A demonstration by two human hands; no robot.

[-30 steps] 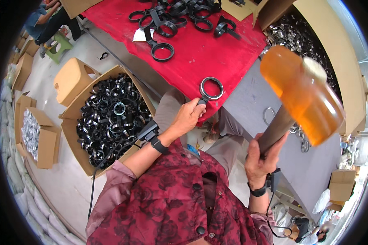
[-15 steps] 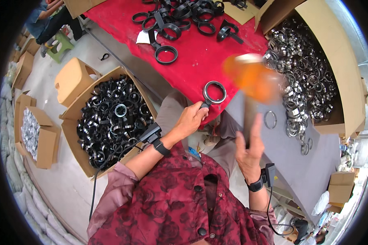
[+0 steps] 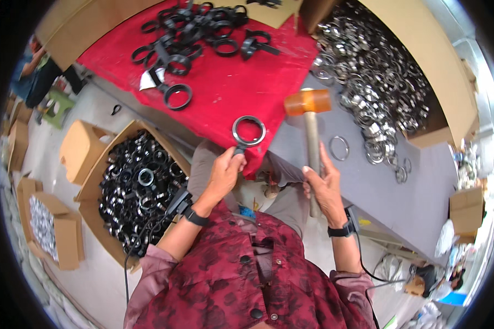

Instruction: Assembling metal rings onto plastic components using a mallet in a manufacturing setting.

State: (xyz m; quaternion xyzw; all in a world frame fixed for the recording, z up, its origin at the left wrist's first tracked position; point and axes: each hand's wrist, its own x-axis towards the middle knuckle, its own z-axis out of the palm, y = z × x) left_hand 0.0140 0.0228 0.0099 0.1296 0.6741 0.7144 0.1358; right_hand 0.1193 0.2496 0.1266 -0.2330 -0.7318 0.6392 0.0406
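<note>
My left hand (image 3: 224,170) is closed round the short handle of a black ring part (image 3: 249,130), its round end lying at the near corner of the red cloth with a silvery metal rim showing inside. In my right hand (image 3: 325,189) is a mallet (image 3: 312,142) with an orange head and a pale handle, held upright, its head over the border of red cloth and grey tabletop. The mallet is apart from the ring part. Just right of the mallet's handle lies a loose thin metal ring (image 3: 339,148).
Black ring parts (image 3: 179,64) are heaped at the far side of the red cloth (image 3: 219,98). A carton spills metal rings (image 3: 379,93) onto the grey tabletop (image 3: 389,197). Left, a floor carton (image 3: 90,219) holds finished-looking black parts beside a tan stool (image 3: 82,151). Another person sits far left.
The mallet, blurred before, now shows sharply and its head is tilted less. The whole view has shifted, so the table things appear further left. Both hands keep their holds.
</note>
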